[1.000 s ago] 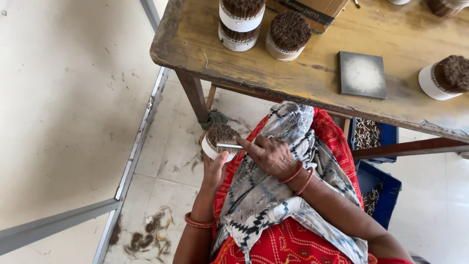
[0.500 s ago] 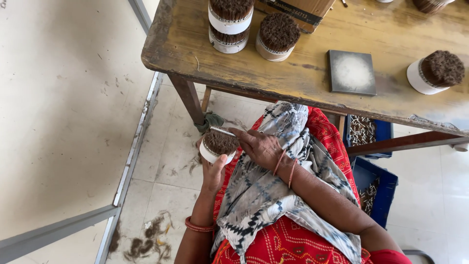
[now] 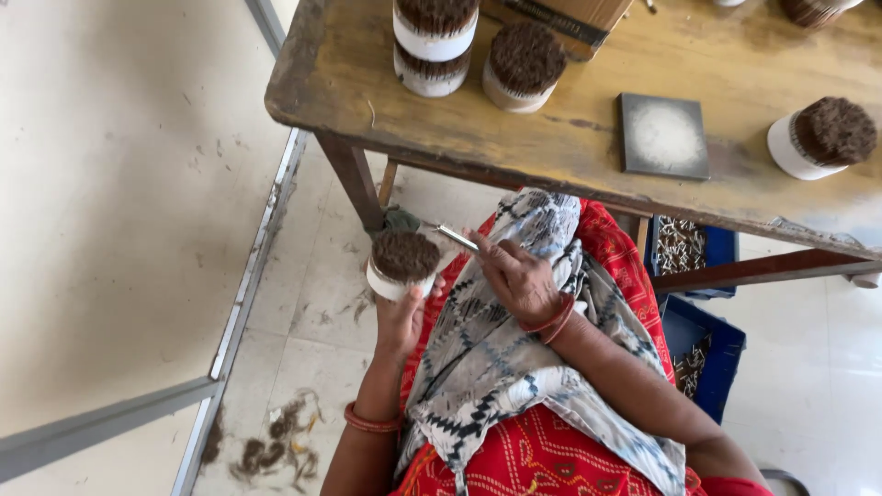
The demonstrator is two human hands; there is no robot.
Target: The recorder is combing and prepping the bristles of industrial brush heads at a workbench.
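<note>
My left hand [image 3: 401,317] wraps around a round white tub of dark brown bristles [image 3: 402,264], held over the floor below the wooden table [image 3: 588,138]; my right hand [image 3: 519,276] pinches a thin silver metal tool [image 3: 457,238] beside it.

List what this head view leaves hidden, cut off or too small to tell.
- Metal tool: its handle end is hidden inside the right hand; its kind is unclear.
- Bristle bundle: its base is covered by the left hand.
- Cardboard box: cut off by the top edge.
- Blue crates: partly hidden under the wooden table; the small pieces inside are too small to identify.
</note>
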